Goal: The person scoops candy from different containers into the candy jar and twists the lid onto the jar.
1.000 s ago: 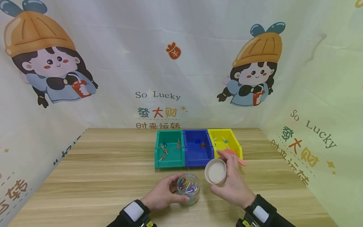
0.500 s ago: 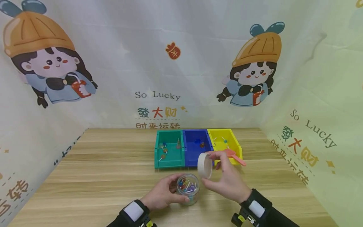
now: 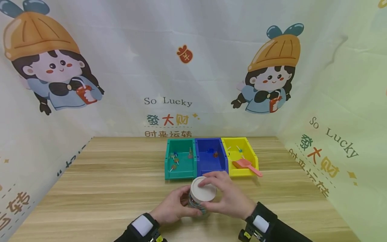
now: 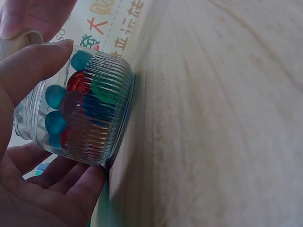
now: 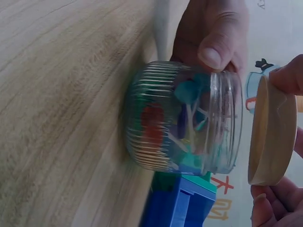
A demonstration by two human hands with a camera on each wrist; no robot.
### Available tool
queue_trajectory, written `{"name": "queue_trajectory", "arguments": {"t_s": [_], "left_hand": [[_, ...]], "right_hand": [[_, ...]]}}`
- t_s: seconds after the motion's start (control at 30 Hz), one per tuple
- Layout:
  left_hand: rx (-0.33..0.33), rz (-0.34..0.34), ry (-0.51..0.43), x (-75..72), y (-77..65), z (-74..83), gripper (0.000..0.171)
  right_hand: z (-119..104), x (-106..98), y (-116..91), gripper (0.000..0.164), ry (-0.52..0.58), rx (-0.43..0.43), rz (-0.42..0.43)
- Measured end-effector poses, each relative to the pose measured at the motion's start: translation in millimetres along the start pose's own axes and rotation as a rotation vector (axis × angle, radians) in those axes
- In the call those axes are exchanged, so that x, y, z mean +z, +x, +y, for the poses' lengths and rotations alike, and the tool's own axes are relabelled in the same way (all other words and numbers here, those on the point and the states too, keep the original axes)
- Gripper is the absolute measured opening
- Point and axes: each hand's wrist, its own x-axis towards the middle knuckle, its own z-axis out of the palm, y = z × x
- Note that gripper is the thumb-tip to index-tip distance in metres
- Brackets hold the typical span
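Note:
A clear glass jar [image 5: 189,118] with ribbed lower walls stands upright on the table. Inside it are colourful round-headed push pins, some with pale pins showing. My left hand [image 3: 172,206] grips the jar from the left, thumb in front and fingers behind. A cream-coloured lid [image 3: 203,190] is held in my right hand [image 3: 228,196] by its edge, slightly tilted just over the jar's mouth. In the right wrist view a narrow gap separates the lid [image 5: 272,132] from the glass rim. In the head view the lid hides the jar's contents.
Behind the jar stand three joined bins: green [image 3: 181,171], blue [image 3: 211,171] and yellow [image 3: 251,154]. Several push pins lie in the green and yellow bins, and a few small pieces in the blue. A pink scoop [image 3: 246,164] rests across the yellow bin's front edge.
My right hand has moved left with the lid, turning it from facing me, through on edge, to nearly flat over the jar. The left hand and jar have stayed in place.

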Motion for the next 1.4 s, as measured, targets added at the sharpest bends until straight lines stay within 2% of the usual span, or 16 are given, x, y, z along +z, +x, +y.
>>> {"name": "queue_trajectory", "arguments": {"t_s": [0.2,0.57,0.97,1.2,1.3,1.4], "left_hand": [[0.000,-0.002,0.000,0.5,0.3,1.0,0.087],[-0.002,-0.007,-0.007,0.5,0.6,0.9,0.085],[0.001,-0.012,-0.001,0.2,-0.9,0.3,0.080],[-0.012,-0.012,-0.002,0.3,0.2,-0.3,0.085],[-0.013,-0.011,-0.001,-0.2,0.9,0.6,0.085],[-0.009,-0.010,-0.002,-0.3,0.3,1.4,0.081]], "right_hand": [[2.2,5.7,0.0,0.044,-0.034,-0.006,-0.051],[2.8,9.2,1.3,0.040,-0.016,0.043,-0.113],[0.3,13.4,4.3,0.040,-0.059,0.099,-0.105],[3.4,8.2,6.2,0.038,-0.034,0.060,-0.184],[2.7,7.1,9.4,0.033,-0.052,0.046,-0.172],[-0.1,9.1,12.8,0.027,-0.083,0.073,-0.146]]}}
